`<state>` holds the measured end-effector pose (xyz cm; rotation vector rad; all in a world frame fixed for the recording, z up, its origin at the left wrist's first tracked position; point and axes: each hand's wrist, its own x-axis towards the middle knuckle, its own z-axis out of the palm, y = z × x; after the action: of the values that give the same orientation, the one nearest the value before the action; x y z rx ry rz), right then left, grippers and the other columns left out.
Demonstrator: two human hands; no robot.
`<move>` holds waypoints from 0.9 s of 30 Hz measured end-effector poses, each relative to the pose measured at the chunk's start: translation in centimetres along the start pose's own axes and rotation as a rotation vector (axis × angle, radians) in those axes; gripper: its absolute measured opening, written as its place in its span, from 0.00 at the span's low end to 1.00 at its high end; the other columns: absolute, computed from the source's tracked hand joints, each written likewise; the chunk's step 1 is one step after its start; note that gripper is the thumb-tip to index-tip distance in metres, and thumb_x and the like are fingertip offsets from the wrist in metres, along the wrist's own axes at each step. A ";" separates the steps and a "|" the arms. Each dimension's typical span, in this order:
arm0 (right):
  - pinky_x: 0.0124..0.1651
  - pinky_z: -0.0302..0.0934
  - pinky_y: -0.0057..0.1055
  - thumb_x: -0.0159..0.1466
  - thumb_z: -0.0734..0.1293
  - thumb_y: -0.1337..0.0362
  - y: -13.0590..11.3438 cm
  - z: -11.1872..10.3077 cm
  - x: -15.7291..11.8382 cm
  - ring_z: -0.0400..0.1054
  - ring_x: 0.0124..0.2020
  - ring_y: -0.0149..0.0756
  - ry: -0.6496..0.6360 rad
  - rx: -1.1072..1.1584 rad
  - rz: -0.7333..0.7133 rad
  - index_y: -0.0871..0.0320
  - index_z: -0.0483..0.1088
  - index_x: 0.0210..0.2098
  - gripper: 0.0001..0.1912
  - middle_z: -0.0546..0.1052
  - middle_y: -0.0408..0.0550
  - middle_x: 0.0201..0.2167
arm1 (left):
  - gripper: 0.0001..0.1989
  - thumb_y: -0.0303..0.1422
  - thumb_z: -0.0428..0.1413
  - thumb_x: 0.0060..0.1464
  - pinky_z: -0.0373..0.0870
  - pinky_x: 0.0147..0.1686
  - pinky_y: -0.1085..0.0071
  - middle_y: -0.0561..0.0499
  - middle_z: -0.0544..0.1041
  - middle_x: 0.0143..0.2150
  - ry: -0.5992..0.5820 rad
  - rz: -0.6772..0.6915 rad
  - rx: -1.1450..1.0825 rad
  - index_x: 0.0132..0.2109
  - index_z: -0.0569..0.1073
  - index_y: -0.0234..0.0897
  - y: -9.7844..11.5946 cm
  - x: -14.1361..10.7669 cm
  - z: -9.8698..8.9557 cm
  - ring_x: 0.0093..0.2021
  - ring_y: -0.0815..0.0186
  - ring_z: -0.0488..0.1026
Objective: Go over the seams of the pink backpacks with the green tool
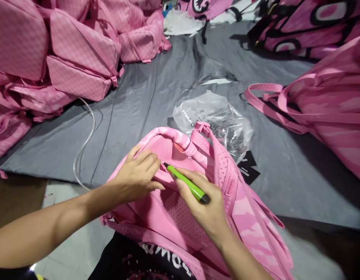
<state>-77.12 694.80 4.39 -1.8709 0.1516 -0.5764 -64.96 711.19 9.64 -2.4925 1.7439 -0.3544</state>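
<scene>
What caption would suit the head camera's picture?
Right hand holds a green pen-like tool over a pink backpack, left hand resting on its fabric.

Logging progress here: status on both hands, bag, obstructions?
Left hand on pink backpack. Right hand gripping green pen-like tool, tip beside left hand. Clear plastic beyond backpack, blocking neither hand.

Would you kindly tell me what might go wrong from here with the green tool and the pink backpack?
The dark tip of the green tool in the right hand sits close to the left hand, so a slip might catch its fingers. The tip is also near the pink backpack and could snag or mark its fabric.
</scene>
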 end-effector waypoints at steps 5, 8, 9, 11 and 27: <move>0.49 0.69 0.39 0.65 0.67 0.68 0.4 0.0 -0.8 0.74 0.45 0.38 0.068 0.065 -0.030 0.52 0.73 0.51 0.15 0.80 0.46 0.45 | 0.17 0.33 0.55 0.61 0.52 0.63 0.51 0.46 0.77 0.48 -0.045 -0.037 0.069 0.55 0.72 0.34 0.5 -0.7 0.7 0.52 0.56 0.68; 0.48 0.68 0.38 0.65 0.67 0.70 0.5 0.2 -0.8 0.74 0.44 0.37 0.062 0.057 -0.072 0.52 0.73 0.52 0.16 0.80 0.45 0.44 | 0.11 0.27 0.53 0.60 0.51 0.64 0.53 0.50 0.78 0.43 -0.003 -0.018 0.075 0.48 0.75 0.38 0.1 -0.8 1.1 0.49 0.60 0.69; 0.47 0.69 0.37 0.64 0.67 0.70 0.4 0.2 -0.8 0.74 0.43 0.36 0.065 0.048 -0.089 0.52 0.73 0.52 0.17 0.80 0.45 0.44 | 0.10 0.26 0.53 0.60 0.51 0.64 0.53 0.51 0.78 0.41 0.007 -0.008 0.077 0.47 0.76 0.39 0.0 -1.0 1.3 0.48 0.61 0.69; 0.45 0.69 0.37 0.64 0.67 0.70 0.2 0.1 -0.7 0.74 0.41 0.36 0.073 0.034 -0.111 0.53 0.73 0.51 0.16 0.80 0.45 0.42 | 0.11 0.25 0.52 0.60 0.51 0.64 0.54 0.52 0.78 0.41 0.024 0.006 0.080 0.46 0.76 0.39 -0.1 -1.3 1.5 0.48 0.62 0.70; 0.52 0.69 0.42 0.63 0.65 0.67 -3.4 -1.7 0.7 0.75 0.48 0.44 0.139 -0.097 -0.132 0.56 0.76 0.41 0.09 0.81 0.50 0.46 | 0.11 0.31 0.55 0.56 0.61 0.61 0.45 0.42 0.79 0.48 0.153 0.004 0.018 0.44 0.78 0.39 -0.8 -2.7 0.9 0.52 0.51 0.70</move>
<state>-77.88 694.40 8.14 -1.9452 0.1504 -0.8036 -64.91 713.97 8.53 -2.5090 1.7895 -0.5724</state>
